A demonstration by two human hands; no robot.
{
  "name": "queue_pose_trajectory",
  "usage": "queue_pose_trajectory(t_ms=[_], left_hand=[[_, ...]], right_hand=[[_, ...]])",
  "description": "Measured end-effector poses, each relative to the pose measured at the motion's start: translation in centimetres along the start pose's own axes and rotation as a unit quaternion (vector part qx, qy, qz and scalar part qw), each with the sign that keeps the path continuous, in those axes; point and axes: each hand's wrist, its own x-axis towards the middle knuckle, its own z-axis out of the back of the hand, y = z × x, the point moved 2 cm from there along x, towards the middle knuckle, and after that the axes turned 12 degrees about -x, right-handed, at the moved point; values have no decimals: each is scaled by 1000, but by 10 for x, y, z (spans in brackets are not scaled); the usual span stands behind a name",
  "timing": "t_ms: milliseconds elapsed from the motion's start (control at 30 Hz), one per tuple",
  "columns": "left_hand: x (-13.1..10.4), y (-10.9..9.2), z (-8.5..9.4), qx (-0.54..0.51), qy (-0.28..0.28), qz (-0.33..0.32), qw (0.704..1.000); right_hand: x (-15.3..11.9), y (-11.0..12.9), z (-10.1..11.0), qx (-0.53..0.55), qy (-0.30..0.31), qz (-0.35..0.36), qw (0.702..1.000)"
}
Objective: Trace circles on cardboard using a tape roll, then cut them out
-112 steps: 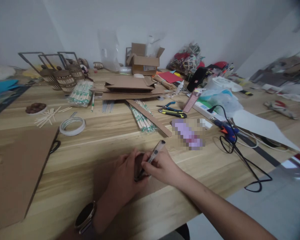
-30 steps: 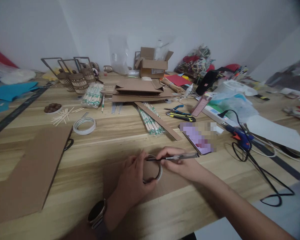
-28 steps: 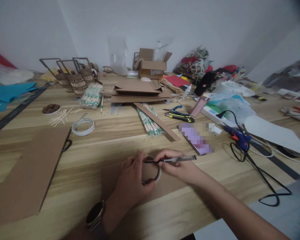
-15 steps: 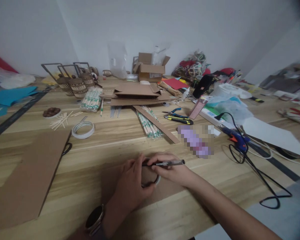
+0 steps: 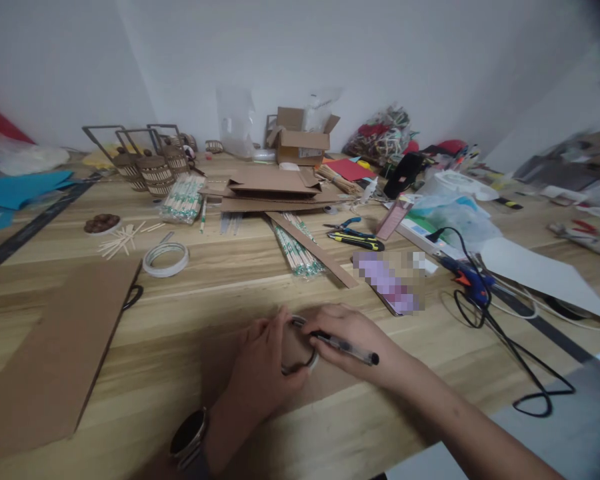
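My left hand (image 5: 260, 363) is curled round a ring (image 5: 300, 369), dark on the inside with a pale outer edge, and holds it down on a piece of brown cardboard (image 5: 330, 387). Whether it is a tape roll I cannot tell. A pen (image 5: 350, 348) with a clear barrel and black end is gripped in my right hand (image 5: 353, 333). Its tip points to the ring's inner right side, partly hidden by my fingers. Brown board shows through the ring's opening.
Left lies a large cardboard piece (image 5: 75, 333), with a tape roll (image 5: 166, 260) behind it. Ahead are bundled sticks (image 5: 295, 250), a utility knife (image 5: 356, 241), pliers (image 5: 350, 223) and a phone (image 5: 387, 283). A corded glue gun (image 5: 473, 283) lies right. Stacked cardboard (image 5: 275, 180) stands further back.
My right hand has moved slightly right along the inside of the ring, and the pen's back end has swung down toward me. My left hand and the ring stay nearly in place.
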Motion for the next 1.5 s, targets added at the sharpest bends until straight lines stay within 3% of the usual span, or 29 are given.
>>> queue_pose_trajectory(t_ms=[200,367,533,900,1067,1167,1300,1400,1500], left_hand=[[1,0,0,0,14,0,1000],[1,-2,1,7,8,13,1000],[0,-3,2,11,5,-1,1000],[1,-2,3,8,13,12,1000],[2,-4,4,32,15,18,999],[3,-5,4,37,23,26,999],[2,-8,11,27,43,13,999],[1,-8,18,17,99,8,995],[0,-5,24,0,136,0,991]], right_hand=[[3,0,-13,-128,35,12,991],[-3,17,17,-125,72,-14,989],[4,19,44,-21,-8,-100,995],[24,12,1,78,99,-119,985],[25,7,5,37,123,-126,984],[25,-1,21,-17,70,-142,987],[14,-10,40,49,-120,-121,984],[-2,-19,36,67,-218,-160,960],[-20,-29,16,64,-237,-208,947]])
